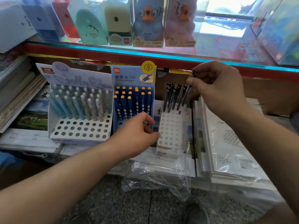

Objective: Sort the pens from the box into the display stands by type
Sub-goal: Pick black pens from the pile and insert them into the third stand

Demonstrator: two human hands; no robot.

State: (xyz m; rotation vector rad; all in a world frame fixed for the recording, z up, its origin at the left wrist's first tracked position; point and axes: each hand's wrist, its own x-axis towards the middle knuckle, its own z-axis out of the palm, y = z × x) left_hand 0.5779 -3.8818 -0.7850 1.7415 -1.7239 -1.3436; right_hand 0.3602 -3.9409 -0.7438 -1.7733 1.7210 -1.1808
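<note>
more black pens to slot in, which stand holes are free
The white stand is bare from the black pens at its back to its front edge, by the left hand gripping it. The pastel stand has empty front rows; the blue stand is crowded. The right hand holds a pen at the back.

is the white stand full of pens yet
No, dark pens stand only in the back rows of the white stand, and its front holes are empty.

Flat stacks of plastic-wrapped white exercise books form the low surface. On them stand, left to right, a white perforated card stand, a blue card stand and a white plastic stand. A crumpled clear plastic bag lies near.
</note>
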